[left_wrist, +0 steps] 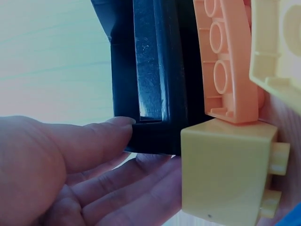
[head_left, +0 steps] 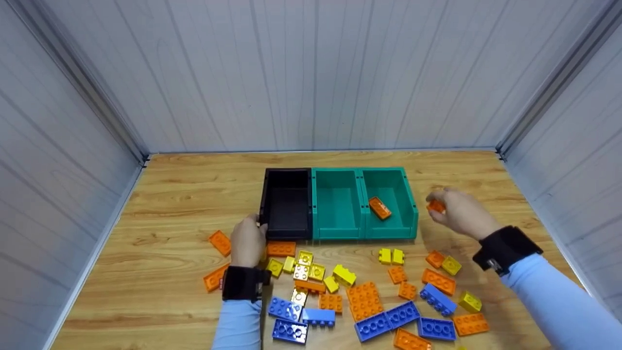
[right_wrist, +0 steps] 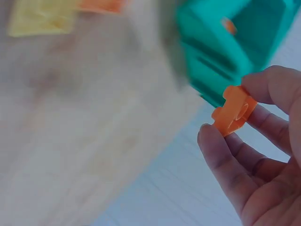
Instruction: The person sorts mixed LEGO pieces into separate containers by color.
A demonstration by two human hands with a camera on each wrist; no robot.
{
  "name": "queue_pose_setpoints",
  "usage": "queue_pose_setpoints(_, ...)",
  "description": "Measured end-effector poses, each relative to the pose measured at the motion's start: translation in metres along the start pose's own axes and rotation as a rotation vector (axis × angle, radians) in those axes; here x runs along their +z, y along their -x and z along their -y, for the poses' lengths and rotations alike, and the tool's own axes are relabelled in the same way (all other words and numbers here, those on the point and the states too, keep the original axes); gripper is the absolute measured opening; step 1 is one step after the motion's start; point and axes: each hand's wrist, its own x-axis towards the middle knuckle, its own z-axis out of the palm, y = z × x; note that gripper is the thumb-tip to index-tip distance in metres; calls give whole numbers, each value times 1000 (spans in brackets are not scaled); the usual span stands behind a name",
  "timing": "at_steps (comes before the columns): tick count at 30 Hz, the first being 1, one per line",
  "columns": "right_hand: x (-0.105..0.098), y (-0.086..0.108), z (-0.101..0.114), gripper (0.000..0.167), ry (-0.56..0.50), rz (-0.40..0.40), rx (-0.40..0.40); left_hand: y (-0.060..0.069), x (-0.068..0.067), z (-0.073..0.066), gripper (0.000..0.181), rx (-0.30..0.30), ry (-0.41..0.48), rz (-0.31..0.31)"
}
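My left hand point(head_left: 247, 243) grips the front left corner of the black bin point(head_left: 289, 236), thumb on its rim and fingers beneath, as the left wrist view shows. Close by that corner are an orange brick point(left_wrist: 239, 70) and a yellow brick point(left_wrist: 221, 169). To the right of the bins, my right hand point(head_left: 464, 212) pinches a small orange brick point(right_wrist: 233, 110) between thumb and fingers, held apart from the right green bin point(head_left: 412, 218). Inside that bin lies another orange brick point(head_left: 379, 208). Between the black bin and it stands the middle green bin point(head_left: 337, 234).
Loose orange, yellow and blue bricks are spread over the wooden table point(head_left: 170, 204) in front of the bins, among them a large orange brick point(head_left: 364, 301) and a blue brick point(head_left: 438, 299). Pale panel walls point(head_left: 291, 78) enclose the table at the back and sides.
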Motion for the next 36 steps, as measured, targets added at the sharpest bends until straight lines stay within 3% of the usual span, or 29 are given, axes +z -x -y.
queue_pose_setpoints(6, -29, -30, 17, 32, -38, -17, 27, -1, -1, -2, 27, 7, -11, 6)
queue_pose_setpoints(11, -28, -52, 31, 28, -44, 11, -5, 0, -1, -2, 25, 6, -14, 1)
queue_pose_setpoints(21, 3, -72, 47, 28, -51, 94, -22, 1, 1, -4, 28, 10, -12, 1)
queue_pose_setpoints(31, 47, -72, 48, 33, -47, 160, -15, 2, 3, -6, 28, 22, -22, -5)
queue_pose_setpoints(36, 59, -69, 48, 33, -45, 185, -21, 5, 1, -6, 28, 25, -17, 6)
